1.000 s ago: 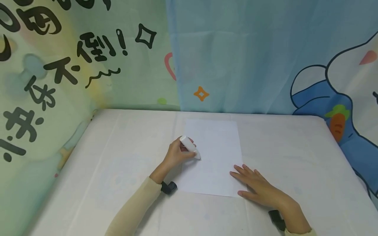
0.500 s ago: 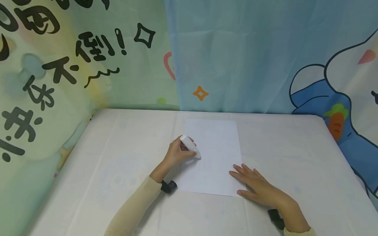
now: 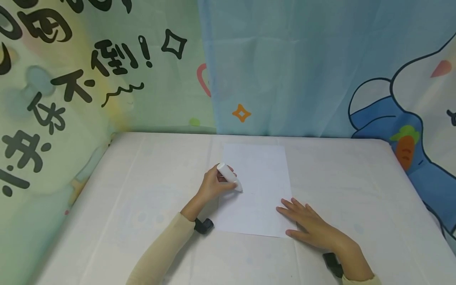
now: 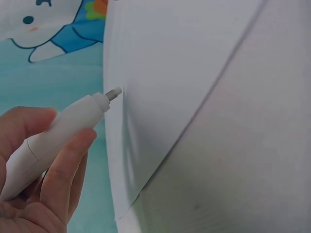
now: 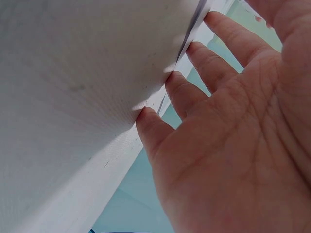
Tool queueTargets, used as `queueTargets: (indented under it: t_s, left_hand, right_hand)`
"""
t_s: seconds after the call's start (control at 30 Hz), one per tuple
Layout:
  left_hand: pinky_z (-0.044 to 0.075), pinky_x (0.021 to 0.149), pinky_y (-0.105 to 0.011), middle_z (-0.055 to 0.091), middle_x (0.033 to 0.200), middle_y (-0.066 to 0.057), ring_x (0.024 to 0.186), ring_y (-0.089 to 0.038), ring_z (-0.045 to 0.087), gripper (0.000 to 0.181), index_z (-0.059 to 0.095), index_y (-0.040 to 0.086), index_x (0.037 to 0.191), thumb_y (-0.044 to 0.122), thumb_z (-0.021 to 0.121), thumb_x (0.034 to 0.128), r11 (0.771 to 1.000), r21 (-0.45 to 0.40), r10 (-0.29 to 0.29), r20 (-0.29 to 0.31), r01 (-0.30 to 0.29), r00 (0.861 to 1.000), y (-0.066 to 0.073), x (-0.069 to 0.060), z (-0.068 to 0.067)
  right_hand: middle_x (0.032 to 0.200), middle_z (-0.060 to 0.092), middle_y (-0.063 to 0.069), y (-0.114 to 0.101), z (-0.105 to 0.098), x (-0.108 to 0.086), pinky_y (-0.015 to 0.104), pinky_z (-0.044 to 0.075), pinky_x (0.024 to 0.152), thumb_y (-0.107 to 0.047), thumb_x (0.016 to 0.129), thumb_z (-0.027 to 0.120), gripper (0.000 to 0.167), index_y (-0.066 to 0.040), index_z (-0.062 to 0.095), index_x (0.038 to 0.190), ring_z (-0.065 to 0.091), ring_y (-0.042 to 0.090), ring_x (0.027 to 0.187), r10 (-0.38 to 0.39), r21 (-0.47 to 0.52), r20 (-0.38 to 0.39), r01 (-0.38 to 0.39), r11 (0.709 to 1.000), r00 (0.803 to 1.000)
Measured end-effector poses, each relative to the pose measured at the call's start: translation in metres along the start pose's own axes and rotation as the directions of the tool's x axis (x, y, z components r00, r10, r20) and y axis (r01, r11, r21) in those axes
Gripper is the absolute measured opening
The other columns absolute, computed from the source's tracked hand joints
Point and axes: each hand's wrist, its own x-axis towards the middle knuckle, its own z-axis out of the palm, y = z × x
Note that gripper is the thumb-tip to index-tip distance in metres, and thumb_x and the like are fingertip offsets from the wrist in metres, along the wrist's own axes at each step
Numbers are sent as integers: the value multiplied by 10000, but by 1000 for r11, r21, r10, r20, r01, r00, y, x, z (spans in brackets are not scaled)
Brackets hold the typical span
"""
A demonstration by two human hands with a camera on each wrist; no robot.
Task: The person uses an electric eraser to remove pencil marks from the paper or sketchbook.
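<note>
Caution: dragging the white pen (image 3: 228, 175) may skew or crease the sheet (image 3: 261, 178) if the right hand (image 3: 310, 227), fingers spread across its right edge, presses too lightly. The left hand (image 3: 213, 185) has thumb and fingers clamped around the pen by the sheet's left edge, inboard of the tabletop's (image 3: 160, 158) far edge, roughly midway between its side edges. The tilted barrel (image 4: 72, 124) is smooth, plain white, stepping down to a metallic tip (image 4: 112, 95).
</note>
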Motion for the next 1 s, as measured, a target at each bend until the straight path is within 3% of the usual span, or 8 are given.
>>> queueTargets:
  t_s: [0.5,1.0]
  left_hand:
    - [556,882,-479,636,1076,-329,990,-450,644,342,537,-150,1089,-127,704,791,1000,-19,7,19,-7,1000,-1,-1,1]
    - [569,873,-414,638,1083,-322,996,-438,645,347,539,-144,1093,-121,709,792,1000,-15,-2,17,2,1000,1,0,1]
  right_hand:
    - [1543,305,240,-1,1,-1,685,78,1124,-302,932,642,610,-51,440,1450,161,456,1440,-4,22,5,3,1000,1000]
    - [1543,313,230,-1,0,-1,685,100,1120,-310,927,648,611,-58,448,1447,181,473,1427,-3,-7,2,3,1000,1000]
